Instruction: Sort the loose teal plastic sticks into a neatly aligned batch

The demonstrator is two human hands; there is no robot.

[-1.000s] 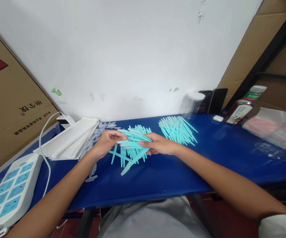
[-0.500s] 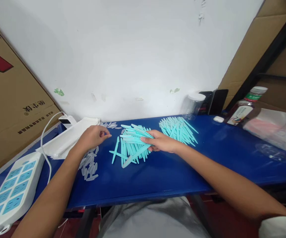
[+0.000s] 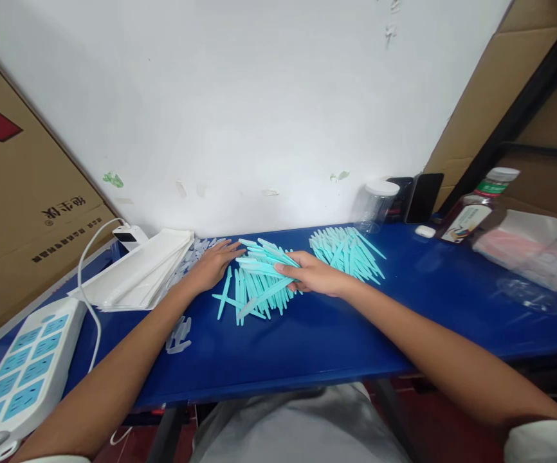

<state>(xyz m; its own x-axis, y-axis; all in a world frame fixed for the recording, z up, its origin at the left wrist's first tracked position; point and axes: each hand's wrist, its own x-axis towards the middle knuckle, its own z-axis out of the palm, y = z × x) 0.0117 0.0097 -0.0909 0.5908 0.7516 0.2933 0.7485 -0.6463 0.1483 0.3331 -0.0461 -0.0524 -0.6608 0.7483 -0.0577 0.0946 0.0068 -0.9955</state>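
My right hand is closed around a fanned bundle of turquoise eyebrow razors, their tips pointing left. Beneath the bundle lies a loose pile of the same razors on the blue table. My left hand is open, palm down, with its fingers stretched out at the left edge of the bundle; whether the fingertips touch it I cannot tell. Translucent caps are scattered by my left forearm, with more caps behind that hand. A second razor pile sits to the right.
White paper sleeves and a power strip with a white cable lie on the left. At the back right stand a clear jar, a dark phone and a bottle. A bag with pink contents lies farther right.
My left hand has moved right from above the caps to the razor bundle, and its curled fingers have straightened. The right hand stays almost in place, still holding the razors.
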